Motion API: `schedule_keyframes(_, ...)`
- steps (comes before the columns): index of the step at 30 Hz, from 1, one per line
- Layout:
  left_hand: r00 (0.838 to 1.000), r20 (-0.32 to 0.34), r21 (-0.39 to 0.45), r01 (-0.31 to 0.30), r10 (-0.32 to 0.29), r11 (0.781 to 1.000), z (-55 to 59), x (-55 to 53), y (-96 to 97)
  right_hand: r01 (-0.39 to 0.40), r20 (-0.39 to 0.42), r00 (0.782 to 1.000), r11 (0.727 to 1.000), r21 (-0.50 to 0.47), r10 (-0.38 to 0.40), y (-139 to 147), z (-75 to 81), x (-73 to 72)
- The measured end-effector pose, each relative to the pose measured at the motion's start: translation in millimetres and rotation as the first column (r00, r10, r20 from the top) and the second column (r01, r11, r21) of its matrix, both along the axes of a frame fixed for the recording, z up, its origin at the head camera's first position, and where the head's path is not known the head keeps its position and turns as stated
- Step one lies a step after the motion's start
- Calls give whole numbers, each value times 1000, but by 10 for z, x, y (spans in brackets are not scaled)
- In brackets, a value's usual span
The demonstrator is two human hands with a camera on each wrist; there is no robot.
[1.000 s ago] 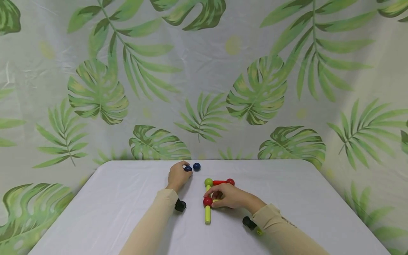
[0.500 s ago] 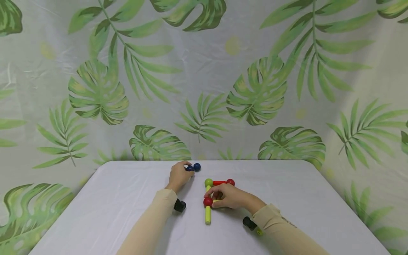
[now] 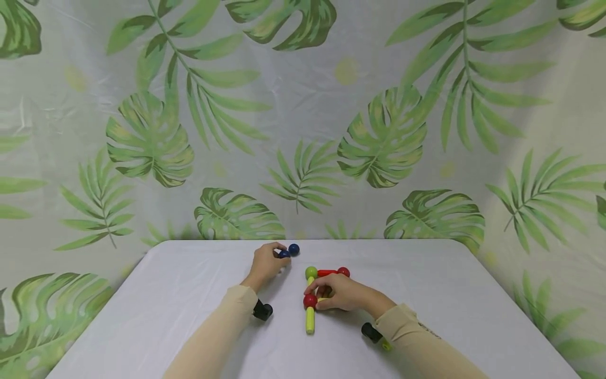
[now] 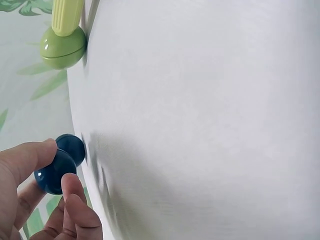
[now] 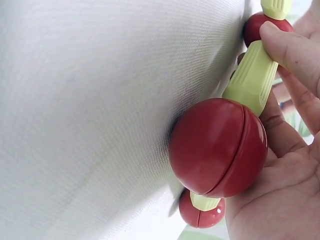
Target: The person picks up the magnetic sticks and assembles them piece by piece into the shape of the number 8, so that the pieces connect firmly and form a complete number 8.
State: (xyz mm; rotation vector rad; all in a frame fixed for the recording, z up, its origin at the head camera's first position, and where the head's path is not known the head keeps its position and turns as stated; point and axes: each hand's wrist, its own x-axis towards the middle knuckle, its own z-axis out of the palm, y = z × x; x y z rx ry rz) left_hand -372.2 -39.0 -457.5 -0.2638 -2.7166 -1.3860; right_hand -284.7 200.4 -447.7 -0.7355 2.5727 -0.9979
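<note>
My left hand (image 3: 266,264) pinches a dark blue ball (image 4: 56,171) between thumb and fingers near the table's far edge. Right up against it is a second dark blue ball (image 3: 294,249), partly hidden behind it in the left wrist view. My right hand (image 3: 347,292) has its thumb and forefinger round a red ball (image 3: 310,301) of a magnetic ball-and-rod toy frame. A pale yellow-green rod (image 5: 251,77) runs from that ball under the palm to a larger-looking red ball (image 5: 218,147). Another yellow-green rod (image 3: 310,321) points from the gripped ball toward me.
Beyond my right hand, a lime green ball (image 3: 311,272) joins a red rod (image 3: 326,272) ending in a red ball (image 3: 343,271). A yellow-green piece (image 3: 386,345) shows beside the right sleeve. A leaf-patterned curtain (image 3: 303,121) stands behind the white table (image 3: 189,295).
My left hand has moved slightly right, bringing the pinched blue ball up against the other blue ball, where a gap showed before. The right hand has stayed in place on the frame.
</note>
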Motion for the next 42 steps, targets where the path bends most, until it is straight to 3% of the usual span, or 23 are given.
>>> schedule_keyframes(9,998,9,4,58,-58,998,25,154,-75,-15,-6,1000,1000,-6,15,3,4,-6)
schedule_keyframes(18,998,5,-7,55,-55,998,48,290,-123,-13,-8,1000,1000,0,13,-7,18,-8)
schedule_keyframes(26,993,0,41,115,-115,992,52,565,-121,-15,-10,1000,1000,-2,15,-7,18,-13)
schedule_keyframes(42,959,44,96,275,-280,957,-1,1152,-157,-14,-14,1000,1000,-14,14,0,29,29)
